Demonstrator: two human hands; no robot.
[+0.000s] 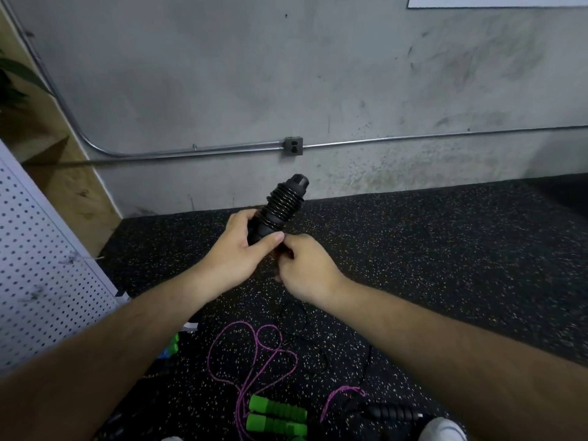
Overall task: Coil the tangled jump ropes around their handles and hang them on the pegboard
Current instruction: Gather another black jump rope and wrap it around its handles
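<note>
black handles (273,221) held up right of pegboard (38,265) | lower end wrapped by left hand (235,249) fingers | cord (284,201) seemingly pinched by right hand (305,268) | cord judged light, springy, apt to uncoil; foam grip is best held

Light was dim and even, shadows soft; wide-angle bending curved the wall conduit (191,151); forearms at the lower edge blurred
</note>
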